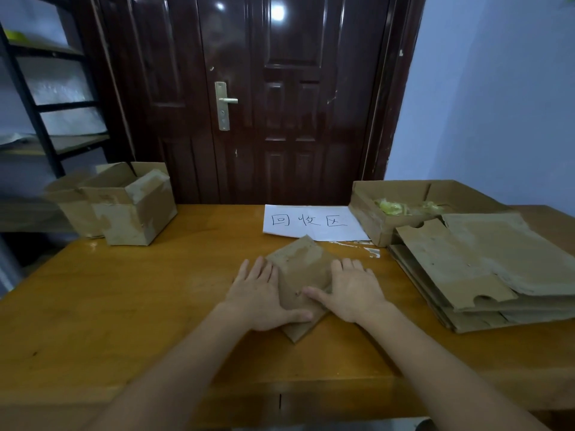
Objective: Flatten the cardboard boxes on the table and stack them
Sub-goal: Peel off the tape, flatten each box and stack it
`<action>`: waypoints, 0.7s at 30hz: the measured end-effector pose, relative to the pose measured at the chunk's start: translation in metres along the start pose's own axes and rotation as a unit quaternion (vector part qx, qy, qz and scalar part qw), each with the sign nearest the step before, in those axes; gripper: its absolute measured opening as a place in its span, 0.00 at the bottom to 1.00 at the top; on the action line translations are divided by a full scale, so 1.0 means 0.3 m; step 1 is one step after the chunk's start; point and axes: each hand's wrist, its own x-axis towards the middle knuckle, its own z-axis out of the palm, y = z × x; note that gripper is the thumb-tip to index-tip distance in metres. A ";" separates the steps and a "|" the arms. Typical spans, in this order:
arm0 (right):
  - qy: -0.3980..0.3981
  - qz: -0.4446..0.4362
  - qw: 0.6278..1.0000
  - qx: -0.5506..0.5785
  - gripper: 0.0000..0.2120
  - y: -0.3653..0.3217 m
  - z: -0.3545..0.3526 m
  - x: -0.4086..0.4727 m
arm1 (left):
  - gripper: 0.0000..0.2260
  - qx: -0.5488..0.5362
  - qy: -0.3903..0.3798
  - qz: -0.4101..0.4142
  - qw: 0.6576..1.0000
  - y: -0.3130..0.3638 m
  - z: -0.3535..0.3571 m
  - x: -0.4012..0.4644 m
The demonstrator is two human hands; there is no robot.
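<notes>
On the wooden surface (130, 306) we see a stack of flattened cardboard (485, 269) at the right and two upright open boxes (130, 203) at the far left. In the middle lies a small box (303, 269), which our left hand (263, 293) and right hand (354, 290) press from both sides, fingers spread flat

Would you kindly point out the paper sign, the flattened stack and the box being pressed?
paper sign (314, 222), head view, its written middle.
flattened stack (485, 269), head view, top sheet.
pressed box (303, 275), head view, top face.
</notes>
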 end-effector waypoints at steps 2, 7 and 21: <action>-0.003 -0.009 0.999 -0.035 0.46 -0.001 0.000 0.007 | 0.66 -0.017 -0.029 -0.006 0.999 -0.040 -0.001 0.000; -0.078 0.026 0.996 0.018 0.52 0.013 -0.021 0.045 | 0.47 -0.066 -0.056 -0.034 0.996 -0.185 -0.012 0.041; -0.161 0.034 0.974 0.154 0.65 0.014 0.012 0.028 | 0.58 -0.138 0.012 -0.024 0.990 -0.172 0.044 0.060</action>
